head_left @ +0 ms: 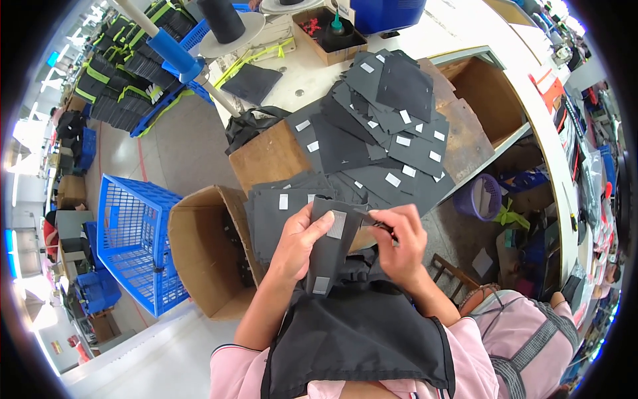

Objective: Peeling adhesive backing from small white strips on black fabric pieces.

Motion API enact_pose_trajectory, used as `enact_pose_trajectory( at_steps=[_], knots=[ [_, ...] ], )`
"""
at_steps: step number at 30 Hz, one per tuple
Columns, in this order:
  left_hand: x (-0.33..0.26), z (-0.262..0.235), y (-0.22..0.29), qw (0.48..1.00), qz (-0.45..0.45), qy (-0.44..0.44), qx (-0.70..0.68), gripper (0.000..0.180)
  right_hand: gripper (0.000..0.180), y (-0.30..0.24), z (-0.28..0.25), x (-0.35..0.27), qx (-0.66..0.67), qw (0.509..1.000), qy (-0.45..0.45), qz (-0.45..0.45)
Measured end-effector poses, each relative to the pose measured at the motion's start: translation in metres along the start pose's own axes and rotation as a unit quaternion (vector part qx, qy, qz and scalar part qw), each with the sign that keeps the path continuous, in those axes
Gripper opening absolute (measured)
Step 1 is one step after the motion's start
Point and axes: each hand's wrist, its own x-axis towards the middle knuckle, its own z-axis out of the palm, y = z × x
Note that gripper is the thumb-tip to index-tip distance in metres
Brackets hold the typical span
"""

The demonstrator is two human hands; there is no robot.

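My left hand (299,243) grips a dark grey folded fabric piece (324,256) that bears two pale striped patches. Its thumb presses beside the upper patch. Close to the piece's upper right corner, my right hand (403,243) is closed on something small and dark, partly hidden by the fingers, whose kind I cannot make out. Just beyond both hands lie stacked dark grey fabric panels (266,219) with small white labels. A larger, loosely spread heap of such panels (392,143) covers the work surface farther off.
An open cardboard box (199,266) and a blue plastic crate (139,246) stand at left. A tray (319,50) holds a green-tipped bottle; a black thread cone (221,20) is nearby. Right of the heap are a purple basket (477,197) and a person in pink (525,326).
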Motion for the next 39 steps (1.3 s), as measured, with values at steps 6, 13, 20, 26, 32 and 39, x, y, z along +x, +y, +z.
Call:
enact_pose_trajectory(
  at_steps=[6,13,20,26,32,39],
  knots=[
    [0.000,-0.004,-0.006,0.994,0.052,-0.015,0.097,0.028,0.019,0.041,-0.014,0.021,0.240,0.886,-0.285,0.277],
    [0.009,-0.016,-0.014,0.998,0.020,-0.047,0.026,0.041,0.013,0.031,-0.010,0.027,0.257,0.869,-0.295,0.303],
    [0.007,-0.008,-0.004,0.998,-0.024,0.015,0.050,0.038,0.031,0.001,0.004,0.014,0.026,0.993,-0.045,0.107],
    [0.005,-0.004,-0.004,0.997,-0.020,0.015,0.073,0.037,0.032,0.006,-0.002,-0.006,-0.043,0.997,-0.065,-0.006],
    [0.004,-0.007,-0.005,0.995,-0.012,0.013,0.097,0.039,0.028,0.011,0.004,-0.005,-0.062,0.996,-0.035,-0.045],
    [0.012,-0.010,0.001,0.996,-0.059,0.064,0.034,0.038,0.023,0.011,0.010,0.004,0.018,0.994,-0.060,0.086]
  ],
)
